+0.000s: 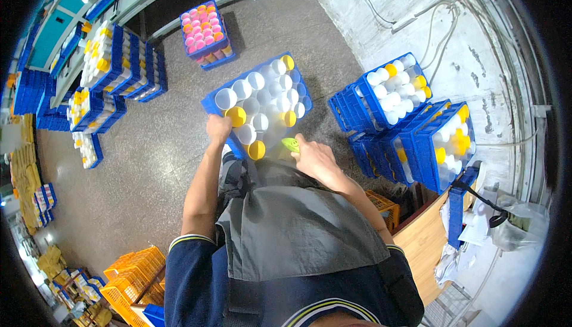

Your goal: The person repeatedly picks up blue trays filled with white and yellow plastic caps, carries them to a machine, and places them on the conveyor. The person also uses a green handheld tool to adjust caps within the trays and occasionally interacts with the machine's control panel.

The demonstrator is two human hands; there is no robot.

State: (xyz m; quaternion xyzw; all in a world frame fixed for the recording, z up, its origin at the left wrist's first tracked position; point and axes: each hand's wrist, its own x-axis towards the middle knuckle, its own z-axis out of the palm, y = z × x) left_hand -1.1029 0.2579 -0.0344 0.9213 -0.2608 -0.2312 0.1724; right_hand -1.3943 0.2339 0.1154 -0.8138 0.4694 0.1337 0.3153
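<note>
blue crate (213, 102) sits straight ahead of both hands, just past the knees, tilted so its long axis runs from near-left to far-right. it's packed with white cups (262, 97), mouths up, a few yellow cups (236, 115) mixed in along the near edge and far corner.

left hand (218, 129) is the nearer one: it's on the crate's near-left rim, fingers curled closed over the edge, looks like a grip on the rim itself. a yellow cup sits just to its right, touching or nearly so. left forearm runs almost straight up from the lower edge, elbow tucked, wrist flat.

right hand (314, 157) hangs just short of the crate's near-right edge, over the lap. it's closed around a small green thing (291, 144) that sticks out toward the crate; can't tell what it is, only a rounded green tip shows. the nearest yellow cup (257, 149) lies just left of that tip, at the crate's near corner. right forearm comes in diagonally from lower right, wrist bent slightly inward.

so: crate ahead, left hand already on it, right hand apart from it with the green tip aimed at the near corner.

around: more blue crates (390, 92) of white and yellow cups stacked to the right of the right hand, well apart; a crate of pink cups (204, 29) far ahead; orange baskets (128, 279) behind left on the floor (149, 172).
</note>
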